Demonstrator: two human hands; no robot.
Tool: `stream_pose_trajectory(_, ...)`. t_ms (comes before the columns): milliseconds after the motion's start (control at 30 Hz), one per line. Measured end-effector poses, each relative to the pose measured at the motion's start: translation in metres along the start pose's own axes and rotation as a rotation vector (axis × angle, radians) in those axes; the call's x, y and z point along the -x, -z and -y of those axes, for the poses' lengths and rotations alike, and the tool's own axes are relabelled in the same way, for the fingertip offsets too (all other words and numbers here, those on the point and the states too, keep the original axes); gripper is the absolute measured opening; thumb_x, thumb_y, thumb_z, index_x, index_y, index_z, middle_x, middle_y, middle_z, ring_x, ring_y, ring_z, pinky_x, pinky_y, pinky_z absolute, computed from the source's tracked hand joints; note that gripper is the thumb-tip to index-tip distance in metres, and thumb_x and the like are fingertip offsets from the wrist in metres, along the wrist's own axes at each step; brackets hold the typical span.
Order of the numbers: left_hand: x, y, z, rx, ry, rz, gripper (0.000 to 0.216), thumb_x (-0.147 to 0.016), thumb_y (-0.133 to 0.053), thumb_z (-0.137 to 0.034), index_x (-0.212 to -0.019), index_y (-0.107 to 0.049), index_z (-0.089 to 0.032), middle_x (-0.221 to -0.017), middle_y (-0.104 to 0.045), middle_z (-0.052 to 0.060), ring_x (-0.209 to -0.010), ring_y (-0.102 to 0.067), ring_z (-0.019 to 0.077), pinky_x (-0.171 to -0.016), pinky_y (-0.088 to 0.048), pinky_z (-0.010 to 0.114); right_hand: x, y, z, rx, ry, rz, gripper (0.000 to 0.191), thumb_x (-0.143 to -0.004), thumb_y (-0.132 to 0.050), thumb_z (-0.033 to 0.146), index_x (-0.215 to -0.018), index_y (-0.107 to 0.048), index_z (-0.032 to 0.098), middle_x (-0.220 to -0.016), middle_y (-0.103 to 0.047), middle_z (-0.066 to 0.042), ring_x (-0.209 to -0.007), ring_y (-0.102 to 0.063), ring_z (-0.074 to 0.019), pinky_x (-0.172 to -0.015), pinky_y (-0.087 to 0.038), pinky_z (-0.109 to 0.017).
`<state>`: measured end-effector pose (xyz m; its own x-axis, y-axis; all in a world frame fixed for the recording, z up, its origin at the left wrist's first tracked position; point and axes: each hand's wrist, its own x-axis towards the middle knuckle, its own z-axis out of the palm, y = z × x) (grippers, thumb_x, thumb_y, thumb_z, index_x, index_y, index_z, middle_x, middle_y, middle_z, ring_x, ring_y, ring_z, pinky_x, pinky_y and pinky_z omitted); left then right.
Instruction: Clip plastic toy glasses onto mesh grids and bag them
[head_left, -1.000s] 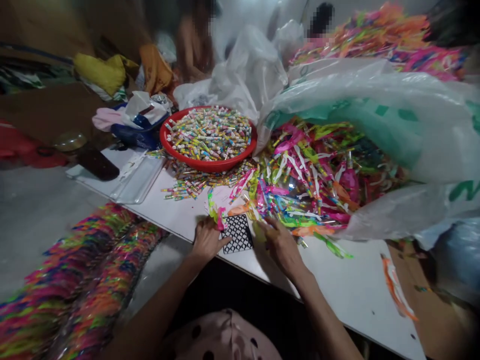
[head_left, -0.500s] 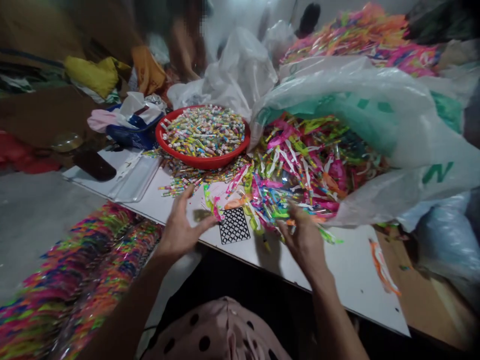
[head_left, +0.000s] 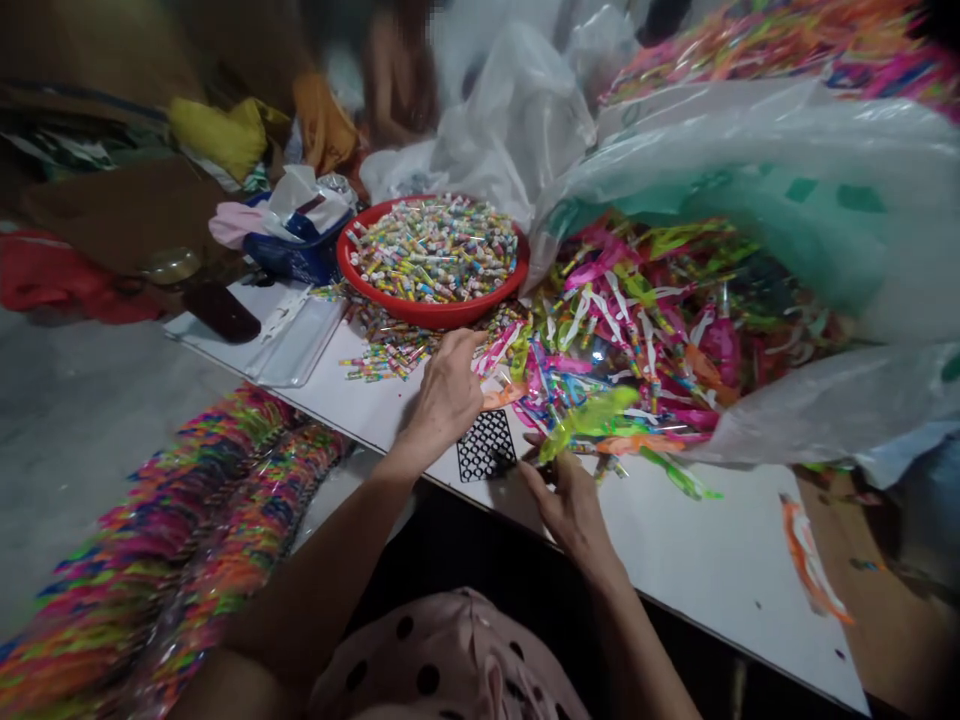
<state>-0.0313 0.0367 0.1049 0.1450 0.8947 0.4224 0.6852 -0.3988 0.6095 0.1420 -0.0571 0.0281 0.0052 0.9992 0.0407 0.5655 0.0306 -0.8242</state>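
Fingers of the left hand (head_left: 459, 345) spread wide, their tips at the edge of a heap of multicoloured cellophane-wrapped strips (head_left: 622, 330) mid-table; fingers of the right hand (head_left: 541, 478) curl narrow just below a translucent green plastic strip (head_left: 589, 420), holding it or not I cannot tell; a black lattice card (head_left: 486, 445) lies between the hands on the white table (head_left: 720, 560); a round red basin (head_left: 346, 268) of small striped sticks (head_left: 433, 250) sits upper centre

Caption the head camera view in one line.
Left hand and right hand work over a heap of bright plastic-wrapped strips beside a red basin of small sticks.
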Motion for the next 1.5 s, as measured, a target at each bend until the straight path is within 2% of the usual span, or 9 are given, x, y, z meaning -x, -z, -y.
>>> stream_pose_trajectory(233,0.003,0.000,-0.006,0.005,0.007,-0.016,0.057,-0.066,-0.035,0.003,-0.117,-0.056,-0.009,-0.124,-0.048,0.014,-0.120,-0.047,0.0211,-0.107,-0.037,0.039,-0.019,-0.061,-0.009,-0.097,0.068,0.046,0.028,-0.087,-0.046,0.035,-0.101,-0.062,0.017,-0.090,-0.068,-0.008,-0.085,-0.063,-0.0209,-0.079,-0.049,-0.033)
stream_pose_trajectory(567,-0.001,0.016,0.005,0.122,0.075,0.022,0.057,-0.064,-0.036,0.000,-0.115,-0.057,-0.016,-0.126,-0.049,0.009,-0.124,-0.045,0.0214,-0.111,-0.033,0.044,-0.037,-0.079,0.038,0.646,0.018,0.302,0.026,-0.085,-0.038,0.005,-0.102,-0.057,0.011,-0.098,-0.062,-0.016,-0.092,-0.059,-0.0236,-0.069,-0.046,-0.030)
stream_pose_trajectory(667,-0.008,0.014,0.008,0.119,0.092,0.001,0.056,-0.064,-0.036,-0.001,-0.115,-0.058,-0.012,-0.125,-0.051,0.012,-0.123,-0.045,0.0222,-0.112,-0.031,0.043,-0.048,-0.072,0.030,0.589,0.085,0.304,0.020,-0.087,-0.045,0.013,-0.101,-0.058,0.010,-0.100,-0.062,-0.015,-0.094,-0.058,-0.0235,-0.072,-0.045,-0.030)
stream_pose_trajectory(800,-0.010,0.004,0.006,0.100,0.036,0.034,0.057,-0.064,-0.034,0.000,-0.115,-0.058,-0.010,-0.126,-0.050,0.013,-0.125,-0.044,0.0221,-0.112,-0.032,0.041,-0.081,-0.042,0.013,0.374,0.248,0.532,0.012,-0.086,-0.050,0.019,-0.092,-0.061,0.015,-0.089,-0.064,-0.004,-0.080,-0.058,-0.0154,-0.068,-0.042,-0.023)
stream_pose_trajectory(967,-0.005,0.004,0.005,0.089,0.036,0.044,0.056,-0.067,-0.034,0.000,-0.116,-0.056,-0.013,-0.126,-0.051,0.011,-0.125,-0.045,0.0212,-0.113,-0.032,0.042,-0.148,-0.036,0.027,0.687,0.315,0.212,0.023,-0.089,-0.046,0.016,-0.104,-0.062,0.012,-0.113,-0.057,-0.014,-0.101,-0.054,-0.0224,-0.082,-0.041,-0.031)
stream_pose_trajectory(1067,-0.004,0.010,0.007,0.075,0.058,0.058,0.057,-0.066,-0.033,0.001,-0.117,-0.055,-0.015,-0.126,-0.051,0.010,-0.124,-0.045,0.0211,-0.112,-0.032,0.042,-0.166,-0.041,0.035,0.865,0.381,0.219,0.022,-0.089,-0.048,0.019,-0.103,-0.064,0.012,-0.119,-0.054,-0.017,-0.110,-0.048,-0.0272,-0.091,-0.039,-0.039)
stream_pose_trajectory(1300,-0.004,0.011,0.010,0.090,0.087,-0.012,0.057,-0.066,-0.034,-0.001,-0.115,-0.057,-0.016,-0.121,-0.055,0.009,-0.119,-0.049,0.0206,-0.110,-0.036,0.040,-0.081,-0.003,0.001,0.942,0.630,0.333,0.021,-0.090,-0.046,0.014,-0.098,-0.065,0.018,-0.115,-0.057,-0.012,-0.101,-0.051,-0.0244,-0.084,-0.042,-0.037)
stream_pose_trajectory(1400,-0.008,0.009,0.006,0.088,0.090,0.001,0.057,-0.065,-0.034,-0.001,-0.115,-0.057,-0.015,-0.120,-0.056,0.009,-0.118,-0.050,0.0214,-0.110,-0.036,0.041,-0.054,0.001,-0.005,0.930,0.498,0.337,0.030,-0.090,-0.044,0.011,-0.112,-0.060,0.021,-0.120,-0.057,-0.011,-0.101,-0.053,-0.0236,-0.082,-0.043,-0.035)
stream_pose_trajectory(1500,-0.010,0.017,0.005,0.076,0.072,-0.048,0.045,-0.075,-0.039,-0.008,-0.115,-0.058,-0.015,-0.124,-0.053,0.011,-0.120,-0.048,0.0230,-0.109,-0.035,0.043,-0.046,-0.010,-0.003,0.855,0.202,0.183,0.044,-0.089,-0.046,0.013,-0.133,-0.044,0.019,-0.114,-0.060,-0.013,-0.100,-0.057,-0.0252,-0.077,-0.045,-0.034)
